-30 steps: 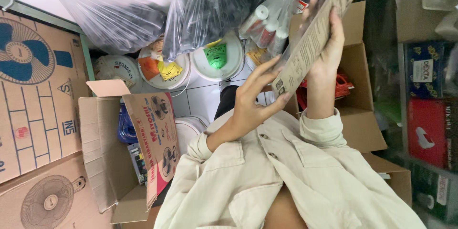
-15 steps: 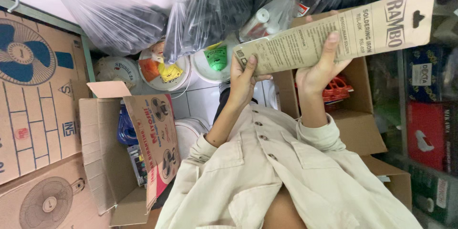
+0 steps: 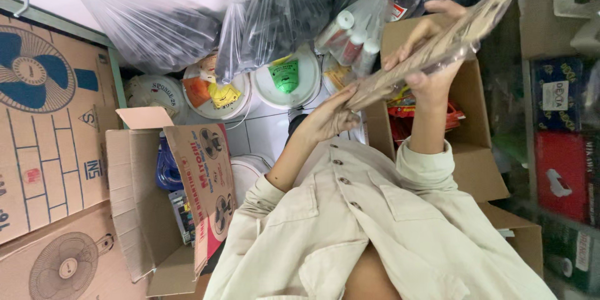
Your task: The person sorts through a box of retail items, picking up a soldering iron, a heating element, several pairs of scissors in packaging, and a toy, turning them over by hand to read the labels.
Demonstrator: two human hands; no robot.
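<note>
big fan cartons (image 3: 44, 125) fill one side of the head view, printed with blue fan drawings. next to them an open cardboard box (image 3: 147, 212) stands with its flaps up, blue packaged goods showing inside. clear plastic bags (image 3: 206, 19) bulge along the far edge, over a row of round white lidded tubs (image 3: 284, 78). a second open box (image 3: 475, 119) sits under the raised arms, with red packets in it. the person wears a pale cream buttoned jacket (image 3: 375, 237). a long flat cardboard package (image 3: 437, 44), wrapped in clear film, is held up in the air above that second box, seen almost edge-on and tilted. the left hand (image 3: 328, 119) grips its lower end, fingers curled onto the edge. the right hand (image 3: 431, 56) clasps the middle of it, thumb on one face and fingers wrapped across the other. both hands are closed on the package, well apart from each other.
</note>
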